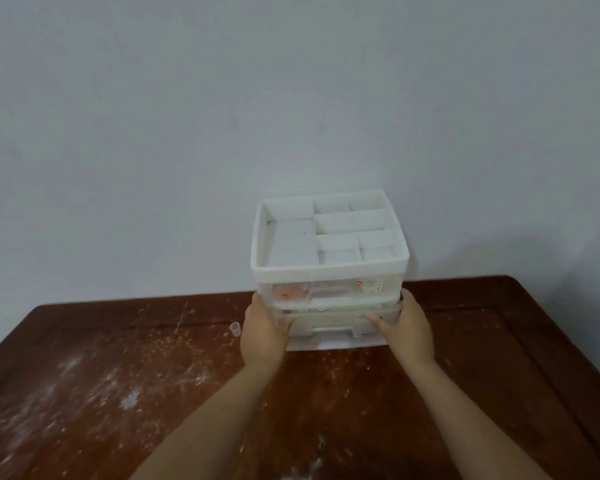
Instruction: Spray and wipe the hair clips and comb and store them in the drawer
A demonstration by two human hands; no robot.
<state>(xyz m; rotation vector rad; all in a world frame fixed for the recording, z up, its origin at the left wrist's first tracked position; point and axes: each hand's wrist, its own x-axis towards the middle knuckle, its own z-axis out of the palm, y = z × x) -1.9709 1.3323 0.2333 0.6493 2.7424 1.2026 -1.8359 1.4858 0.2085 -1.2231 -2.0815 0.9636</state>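
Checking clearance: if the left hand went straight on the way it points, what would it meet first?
The left hand already grips the drawer unit at its left side; sliding on along that side, it would probably reach the wall, though depth is unclear.

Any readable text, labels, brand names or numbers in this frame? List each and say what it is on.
None can be read.
Organizer: no label or brand shows on its white frame.
Upper drawer: coloured shapes and a small white patch show through its clear front, too blurred to tell whether they are print.
Small cup and table: no markings seen.
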